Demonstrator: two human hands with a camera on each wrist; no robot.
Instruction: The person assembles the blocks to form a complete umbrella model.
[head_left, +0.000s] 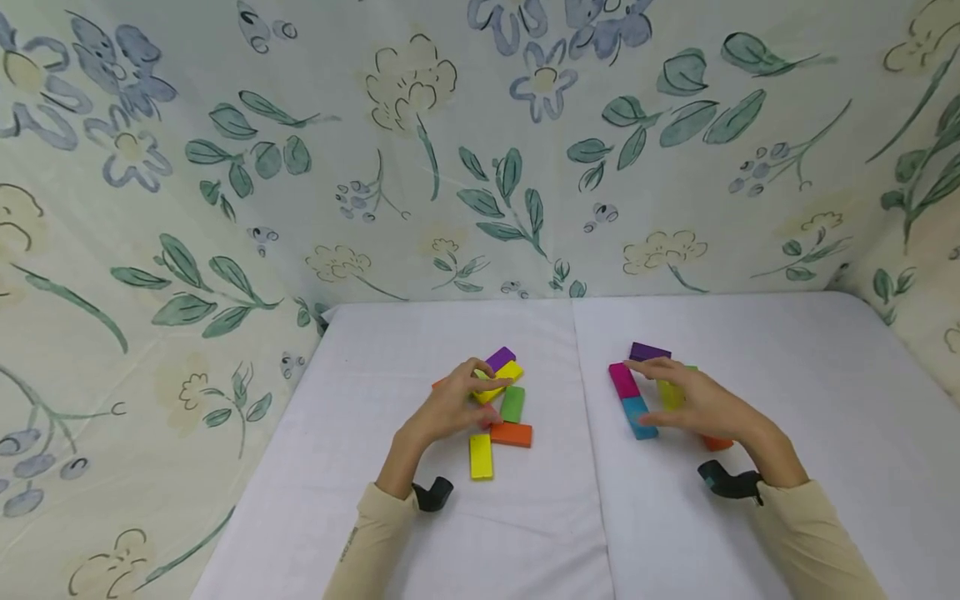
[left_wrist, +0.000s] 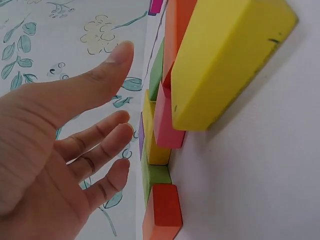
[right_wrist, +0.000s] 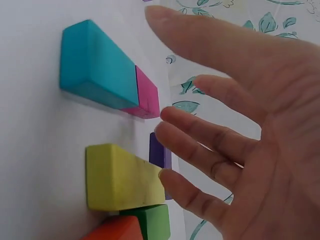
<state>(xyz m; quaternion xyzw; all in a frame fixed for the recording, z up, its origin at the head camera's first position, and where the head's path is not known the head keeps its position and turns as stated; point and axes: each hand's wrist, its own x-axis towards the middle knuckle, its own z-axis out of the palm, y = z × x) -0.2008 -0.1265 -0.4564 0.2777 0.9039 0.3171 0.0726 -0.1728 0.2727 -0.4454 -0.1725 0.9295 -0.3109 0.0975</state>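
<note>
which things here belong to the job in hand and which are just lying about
Likely part of the job:
left hand
right hand
left group of rectangular blocks: yellow, green, orange, pink, purple
right group of rectangular blocks: blue, magenta, purple, yellow, green, orange

Apparently just surroundings:
white cloth
floral fabric backdrop
left black wrist device
right black wrist device

Pale printed cloth (head_left: 300, 208) walling in far edge and both sides of my white-covered bench (head_left: 540, 533); green leaves (head_left: 480, 202), blue flowers (head_left: 545, 79). Crease (head_left: 586, 400) running from far edge toward me. Light soft, diffuse.
</note>
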